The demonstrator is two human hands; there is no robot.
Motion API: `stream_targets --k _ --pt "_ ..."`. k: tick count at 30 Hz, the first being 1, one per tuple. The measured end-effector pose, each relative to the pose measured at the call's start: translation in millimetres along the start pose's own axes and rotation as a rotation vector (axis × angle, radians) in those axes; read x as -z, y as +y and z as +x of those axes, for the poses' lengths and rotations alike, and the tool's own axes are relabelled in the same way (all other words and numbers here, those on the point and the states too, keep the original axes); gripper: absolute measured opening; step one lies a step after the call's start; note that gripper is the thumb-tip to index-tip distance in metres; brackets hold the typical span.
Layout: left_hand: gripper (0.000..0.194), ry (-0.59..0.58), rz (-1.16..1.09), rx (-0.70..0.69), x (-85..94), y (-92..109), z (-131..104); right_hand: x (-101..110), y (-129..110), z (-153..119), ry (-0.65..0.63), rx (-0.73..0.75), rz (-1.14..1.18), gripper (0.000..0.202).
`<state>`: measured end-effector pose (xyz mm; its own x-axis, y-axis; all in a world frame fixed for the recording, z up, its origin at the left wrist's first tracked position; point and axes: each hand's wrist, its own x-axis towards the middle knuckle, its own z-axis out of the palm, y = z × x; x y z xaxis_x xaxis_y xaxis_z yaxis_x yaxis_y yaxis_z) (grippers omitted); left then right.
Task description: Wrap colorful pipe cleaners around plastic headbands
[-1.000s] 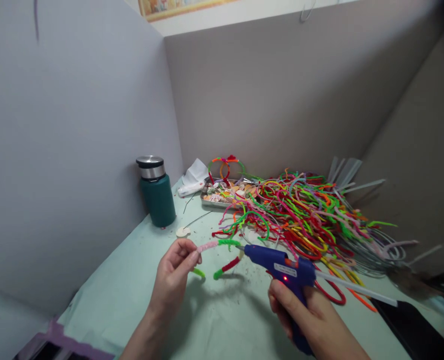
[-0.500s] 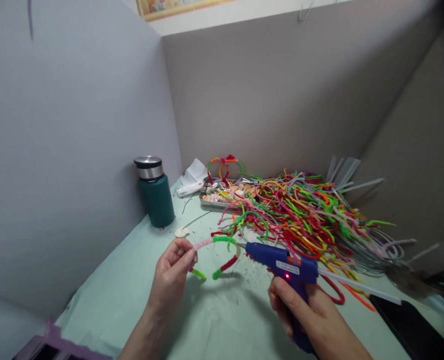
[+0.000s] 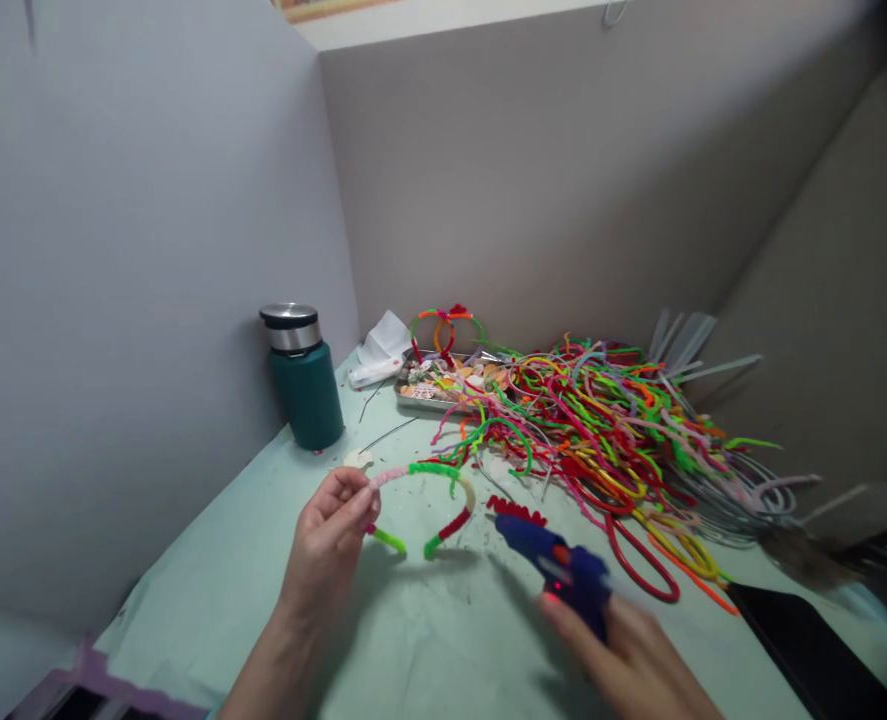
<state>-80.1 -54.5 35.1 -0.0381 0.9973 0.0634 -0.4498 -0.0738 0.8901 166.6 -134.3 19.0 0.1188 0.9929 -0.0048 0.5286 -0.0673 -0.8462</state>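
Here, my left hand (image 3: 330, 520) pinches the pink end of the hoop (image 3: 428, 495), fingers clamped on it, holding it just above the bench (image 3: 428, 640). The hoop arcs rightward from that grip. My right hand (image 3: 630, 660) is wrapped around the glue gun (image 3: 555, 565), nozzle pointing left toward the hoop's red end, near but apart. The pile (image 3: 608, 430) lies behind.

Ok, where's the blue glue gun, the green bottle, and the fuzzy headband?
blue glue gun (image 3: 555, 570), head view, on its barrel.
green bottle (image 3: 306, 395), head view, on its body.
fuzzy headband (image 3: 432, 470), head view, on its green top.
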Motion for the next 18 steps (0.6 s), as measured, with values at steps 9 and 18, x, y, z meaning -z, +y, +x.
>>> stream_targets --k 9,18 --pt "0.014 -0.019 0.053 -0.032 -1.1 -0.1 5.9 -21.8 3.3 11.1 -0.172 0.381 -0.666 0.040" --pt "0.016 -0.049 0.101 -0.041 -8.7 -1.4 6.2 -0.5 8.6 81.9 0.054 0.432 -0.799 0.015"
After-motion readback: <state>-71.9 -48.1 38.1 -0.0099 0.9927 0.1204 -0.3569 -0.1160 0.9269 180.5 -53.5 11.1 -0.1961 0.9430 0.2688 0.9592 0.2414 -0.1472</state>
